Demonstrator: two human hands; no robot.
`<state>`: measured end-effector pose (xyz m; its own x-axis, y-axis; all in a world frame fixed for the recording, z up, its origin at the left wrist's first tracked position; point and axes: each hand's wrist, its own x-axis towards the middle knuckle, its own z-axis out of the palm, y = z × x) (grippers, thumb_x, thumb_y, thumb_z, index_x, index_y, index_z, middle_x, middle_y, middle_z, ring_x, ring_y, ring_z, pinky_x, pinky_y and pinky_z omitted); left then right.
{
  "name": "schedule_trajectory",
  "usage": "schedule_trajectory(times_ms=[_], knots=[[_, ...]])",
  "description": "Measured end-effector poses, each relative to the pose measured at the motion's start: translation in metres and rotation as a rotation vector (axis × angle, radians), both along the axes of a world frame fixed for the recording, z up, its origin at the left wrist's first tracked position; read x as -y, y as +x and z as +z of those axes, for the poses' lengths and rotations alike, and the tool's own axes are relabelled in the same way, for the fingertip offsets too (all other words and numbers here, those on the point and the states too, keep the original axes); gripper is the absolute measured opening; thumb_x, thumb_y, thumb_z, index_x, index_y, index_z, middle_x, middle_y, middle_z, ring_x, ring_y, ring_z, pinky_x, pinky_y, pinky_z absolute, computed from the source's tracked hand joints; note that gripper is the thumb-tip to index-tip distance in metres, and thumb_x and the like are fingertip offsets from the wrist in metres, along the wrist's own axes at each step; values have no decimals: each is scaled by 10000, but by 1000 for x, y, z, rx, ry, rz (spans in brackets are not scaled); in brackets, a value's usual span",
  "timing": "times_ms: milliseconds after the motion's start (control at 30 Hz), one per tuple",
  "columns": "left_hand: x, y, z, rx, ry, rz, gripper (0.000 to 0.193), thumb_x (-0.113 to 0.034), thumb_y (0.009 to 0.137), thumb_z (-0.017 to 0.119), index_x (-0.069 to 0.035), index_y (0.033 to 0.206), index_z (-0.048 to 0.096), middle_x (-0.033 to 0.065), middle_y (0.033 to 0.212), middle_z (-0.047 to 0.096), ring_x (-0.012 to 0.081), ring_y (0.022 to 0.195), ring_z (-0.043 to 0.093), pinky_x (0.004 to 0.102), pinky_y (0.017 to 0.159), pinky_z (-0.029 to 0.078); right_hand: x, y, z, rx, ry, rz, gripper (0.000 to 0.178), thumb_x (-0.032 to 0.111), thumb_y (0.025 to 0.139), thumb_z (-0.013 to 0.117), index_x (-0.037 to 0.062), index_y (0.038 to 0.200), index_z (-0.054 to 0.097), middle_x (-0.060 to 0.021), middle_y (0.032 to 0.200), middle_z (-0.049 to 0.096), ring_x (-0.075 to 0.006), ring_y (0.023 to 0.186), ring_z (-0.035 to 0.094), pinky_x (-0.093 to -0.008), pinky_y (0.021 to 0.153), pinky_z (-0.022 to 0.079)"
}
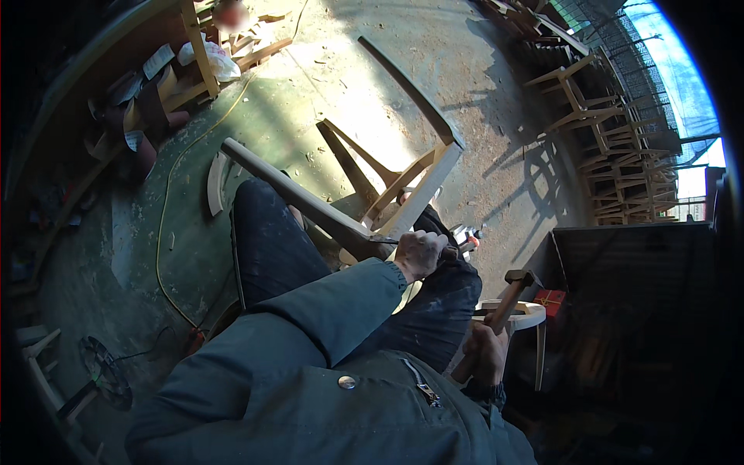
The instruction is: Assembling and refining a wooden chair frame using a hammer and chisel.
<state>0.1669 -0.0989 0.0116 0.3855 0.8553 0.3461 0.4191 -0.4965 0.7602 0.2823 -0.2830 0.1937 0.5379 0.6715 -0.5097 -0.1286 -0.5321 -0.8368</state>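
A wooden chair frame (422,194) lies tilted across my lap, its long legs reaching away and to the left. My left hand (421,254) is closed round a chisel (383,240), whose thin dark blade rests at the frame's near corner joint; most of its handle is hidden in the fist. Lower on the right, beside my thigh, my right hand (487,349) grips a hammer (511,298) by its wooden handle, with the head up and apart from the chisel.
A pale round-topped stool (531,315) stands at my right, with a red box (549,301) by it. Several chair frames (620,163) are stacked far right. A yellow cable (164,209) crosses the floor at left, near a curved wood piece (215,184). Sanding sheets (143,105) lie far left.
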Motion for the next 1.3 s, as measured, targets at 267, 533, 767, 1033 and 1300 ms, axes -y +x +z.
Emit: schedule_trajectory(times_ms=[267,533,767,1033,1300], knots=[[-5,-7,6,37,45,-28,315,-415,885,714,-135,795,601,96,717,644,309,697,685,433,590,521,-18,6,-5,219,201,-42,288,58,878,666,38,1088,469,-28,672,489,-120,469,498,-265,461,452],[-8,-22,-21,-163,84,-89,207,-296,863,693,-136,768,600,85,652,629,281,635,684,424,577,524,-36,11,-80,482,-243,694,190,63,836,683,27,933,524,-44,819,565,-191,808,570,-344,737,469],[-8,0,49,18,100,-181,60,-179,880,636,-124,902,628,52,801,616,236,750,666,368,631,532,-53,6,-59,-105,202,-219,263,78,915,632,87,1094,440,-41,703,504,-128,463,483,-271,426,442],[-28,-6,47,74,18,27,192,-256,843,734,-122,943,640,48,802,601,221,726,624,364,625,511,-42,15,-86,-66,-96,-15,298,2,854,660,52,1076,467,-59,767,531,-131,487,519,-284,428,461],[-45,-8,56,147,-294,110,279,-251,818,785,-113,981,605,75,837,643,308,788,670,436,646,517,-103,18,-77,-78,-134,91,247,23,858,653,30,1035,481,-53,746,523,-128,483,522,-281,425,463]])
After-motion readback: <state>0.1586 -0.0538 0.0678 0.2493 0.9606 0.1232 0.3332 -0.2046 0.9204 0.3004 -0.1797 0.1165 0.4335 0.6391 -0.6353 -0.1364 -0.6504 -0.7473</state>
